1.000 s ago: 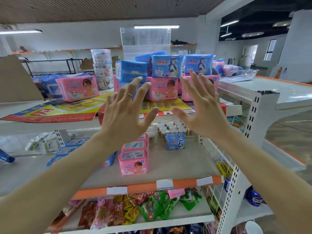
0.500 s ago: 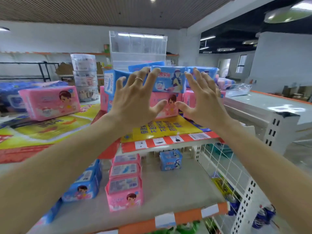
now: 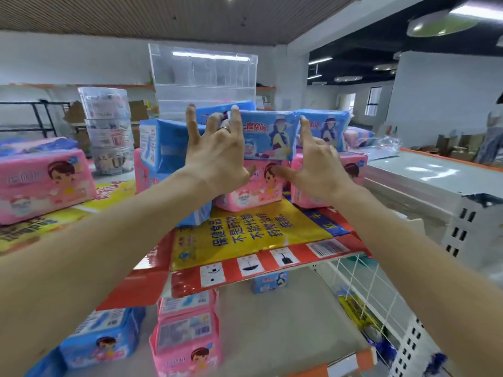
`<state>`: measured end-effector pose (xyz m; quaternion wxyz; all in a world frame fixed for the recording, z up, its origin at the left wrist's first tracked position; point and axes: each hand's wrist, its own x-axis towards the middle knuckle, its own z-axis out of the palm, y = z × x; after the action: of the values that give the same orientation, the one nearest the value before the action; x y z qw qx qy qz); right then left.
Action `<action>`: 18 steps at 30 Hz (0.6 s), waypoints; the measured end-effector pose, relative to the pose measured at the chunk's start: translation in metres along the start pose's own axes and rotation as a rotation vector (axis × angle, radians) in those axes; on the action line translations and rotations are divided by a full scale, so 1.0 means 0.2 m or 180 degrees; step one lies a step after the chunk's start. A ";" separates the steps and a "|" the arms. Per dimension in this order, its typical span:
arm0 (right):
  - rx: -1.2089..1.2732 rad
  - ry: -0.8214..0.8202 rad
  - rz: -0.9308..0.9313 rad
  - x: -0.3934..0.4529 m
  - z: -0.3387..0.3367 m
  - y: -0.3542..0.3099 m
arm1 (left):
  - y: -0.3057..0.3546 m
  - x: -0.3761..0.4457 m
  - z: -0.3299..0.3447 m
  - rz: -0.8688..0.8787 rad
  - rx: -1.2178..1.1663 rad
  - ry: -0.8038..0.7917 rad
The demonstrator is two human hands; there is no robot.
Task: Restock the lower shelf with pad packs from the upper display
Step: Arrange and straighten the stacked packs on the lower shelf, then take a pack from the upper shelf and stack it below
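Observation:
On the upper display, a blue pad pack (image 3: 268, 136) lies on top of a pink pad pack (image 3: 253, 193). My left hand (image 3: 215, 153) is raised with spread fingers at the blue pack's left edge. My right hand (image 3: 317, 161) is at its right edge, fingers straight, thumb pointing at the pink pack. Neither hand has closed around the pack. More blue packs (image 3: 328, 129) and pink packs (image 3: 353, 171) stand beside it. On the lower shelf (image 3: 272, 322) sit stacked pink packs (image 3: 187, 341), blue packs (image 3: 100, 338) and a small blue pack (image 3: 269, 281) at the back.
A clear acrylic box (image 3: 204, 74) stands behind the display, with stacked clear tubs (image 3: 106, 126) to its left. A big pink pack (image 3: 43, 180) lies at far left. White wire mesh (image 3: 362, 289) closes the shelf's right side. A person (image 3: 494, 131) stands at the far right edge.
Both hands have moved up and forward from in front of the display to either side of the top blue pack. The view has closed in on the upper display.

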<state>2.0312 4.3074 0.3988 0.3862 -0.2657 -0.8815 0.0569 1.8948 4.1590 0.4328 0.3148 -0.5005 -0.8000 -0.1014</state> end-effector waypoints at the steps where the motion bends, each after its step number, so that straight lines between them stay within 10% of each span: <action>1: 0.0093 -0.0012 -0.0053 0.01 0.02 0.00 | 0.02 0.00 0.01 -0.0041 -0.0051 -0.0021; 12: 0.1602 0.0730 -0.0357 -0.06 -0.07 0.05 | 0.20 -0.13 -0.15 -0.0469 -0.1742 0.1607; 18: 0.2024 0.0700 -0.0810 -0.38 -0.11 0.05 | 0.32 -0.50 -0.20 -0.0591 -0.2407 0.1673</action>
<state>2.0926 4.2748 0.3615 0.5461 -0.0248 -0.7989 0.2508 1.9966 4.0973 0.3943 0.2919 -0.4637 -0.6415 -0.5369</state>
